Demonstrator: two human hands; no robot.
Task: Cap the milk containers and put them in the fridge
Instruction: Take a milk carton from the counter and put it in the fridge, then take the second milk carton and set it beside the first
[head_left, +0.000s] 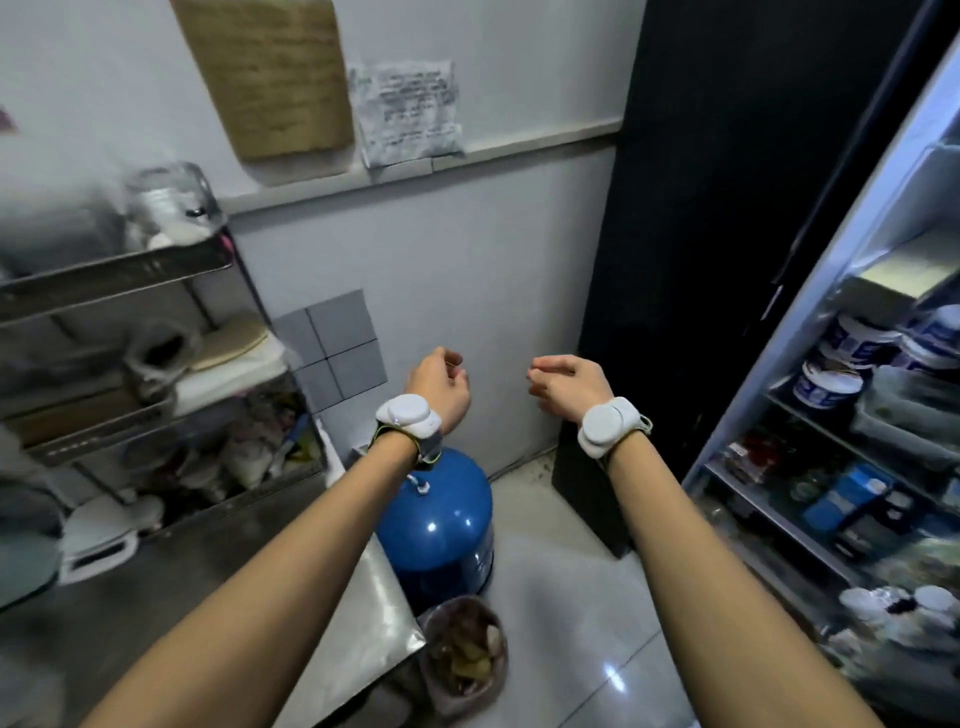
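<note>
Tubs (831, 382) in fridge (810, 467) (contents unseen)

Brushed steel counter (363, 587); glossy blue tank (441, 514); shiny floor tiles (582, 597).

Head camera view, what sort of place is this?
Probably a small commercial kitchen or cafe back room: an open glass-door fridge stocked with tubs and cartons, a stainless steel worktop, and a metal wire shelf rack crowded with supplies.
</note>
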